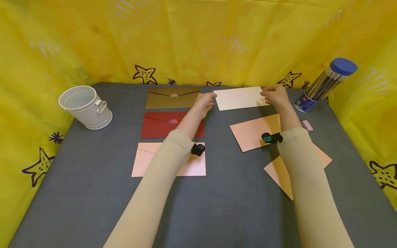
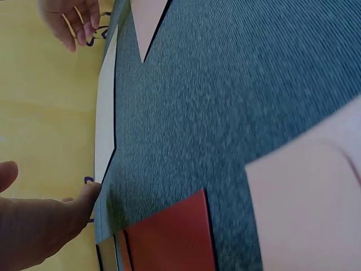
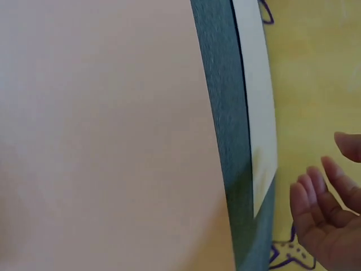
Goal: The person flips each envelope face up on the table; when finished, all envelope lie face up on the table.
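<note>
A cream envelope [image 1: 240, 99] lies at the back of the grey table, its flap side not visible. My left hand [image 1: 204, 104] is at its left corner, fingertips close to the edge; whether they touch is hard to tell. In the left wrist view, thumb and finger of this left hand [image 2: 45, 223] stand apart. Over the right end of the cream envelope hovers my right hand [image 1: 275, 95], its fingers loosely bent with nothing between them. Left of it, a gold envelope [image 1: 172, 100], a red envelope [image 1: 155, 125] and a pink envelope [image 1: 193, 165] form a column.
Two peach envelopes [image 1: 249, 132] [image 1: 280, 172] lie askew under my right forearm. A white bucket [image 1: 88, 110] stands at the left. At the back right are a tub of pencils [image 1: 322, 84] with a blue lid and a pink eraser [image 1: 307, 125]. Yellow cloth [image 1: 192, 41] surrounds the table.
</note>
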Demonstrator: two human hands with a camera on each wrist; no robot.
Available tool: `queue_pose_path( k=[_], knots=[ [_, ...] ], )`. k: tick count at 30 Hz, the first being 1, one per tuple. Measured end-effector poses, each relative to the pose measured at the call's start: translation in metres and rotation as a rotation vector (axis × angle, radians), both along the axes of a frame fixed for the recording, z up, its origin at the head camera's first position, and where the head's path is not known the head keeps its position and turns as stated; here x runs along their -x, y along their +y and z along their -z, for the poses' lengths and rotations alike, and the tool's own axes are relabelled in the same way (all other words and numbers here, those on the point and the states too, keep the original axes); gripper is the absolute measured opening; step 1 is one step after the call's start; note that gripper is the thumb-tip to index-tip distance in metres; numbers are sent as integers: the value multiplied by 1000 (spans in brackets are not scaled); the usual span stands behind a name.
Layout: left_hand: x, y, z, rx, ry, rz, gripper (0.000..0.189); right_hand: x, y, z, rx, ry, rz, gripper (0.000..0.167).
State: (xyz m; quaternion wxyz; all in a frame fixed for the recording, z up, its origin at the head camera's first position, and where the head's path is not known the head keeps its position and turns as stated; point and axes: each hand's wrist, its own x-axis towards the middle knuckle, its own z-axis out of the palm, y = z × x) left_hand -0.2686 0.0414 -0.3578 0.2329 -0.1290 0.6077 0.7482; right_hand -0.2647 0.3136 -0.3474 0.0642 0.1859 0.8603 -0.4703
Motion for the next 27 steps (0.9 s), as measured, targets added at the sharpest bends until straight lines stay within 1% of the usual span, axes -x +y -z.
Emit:
queue_pose_path(
  k=[4,9,12,20,25,27],
  knots=[
    [-1,7,2,-24,1,-17,73,3,14,6,-33,-41,51,56],
    [-1,11,6,-17,13,-6,75,4,27,13,-72,-84,73,57],
    [0,10,9,-12,17,8,73,3,29,15,-74,-96,61,58],
    [-1,9,14,-9,24,30,68,-3,26,17,-68,-96,24,56],
    [-2,10,18,-31,18,47,65,-5,23,17,-40,-90,-13,56],
    [-2,10,19,-46,13,49,66,-4,23,17,-25,-92,-13,55]
  ],
)
